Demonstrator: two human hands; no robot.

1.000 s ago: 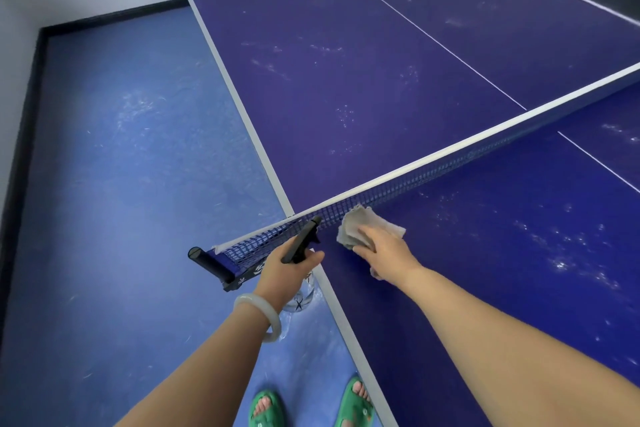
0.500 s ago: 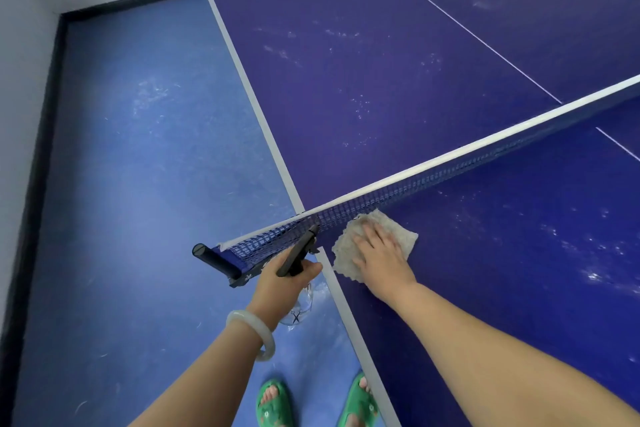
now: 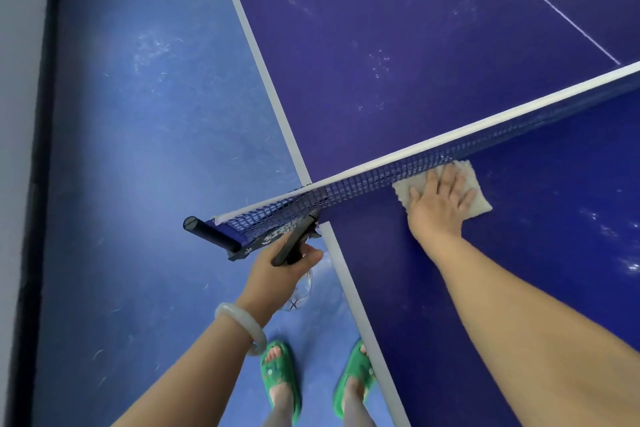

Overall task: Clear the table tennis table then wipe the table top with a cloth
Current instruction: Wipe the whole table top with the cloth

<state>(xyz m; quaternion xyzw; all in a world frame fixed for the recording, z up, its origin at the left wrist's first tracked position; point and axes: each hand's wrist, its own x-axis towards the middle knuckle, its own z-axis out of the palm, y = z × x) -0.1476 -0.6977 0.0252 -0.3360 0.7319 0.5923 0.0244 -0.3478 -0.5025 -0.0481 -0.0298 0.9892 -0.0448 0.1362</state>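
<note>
Both hands are busy. My right hand (image 3: 438,204) lies flat on the cloth (image 3: 479,199), fingers straight and spread, pointing at the net (image 3: 398,173). That cloth is on the near half of the table (image 3: 519,305), its long axis running along the net and its far edge right at the net's foot. To its left, apart from it, runs the white side edge (image 3: 349,274); bare top opens to the right and toward me. My left hand (image 3: 277,270) is off the table by the net post (image 3: 207,232), fingers curled round the black head of a clear bottle (image 3: 301,291).
</note>
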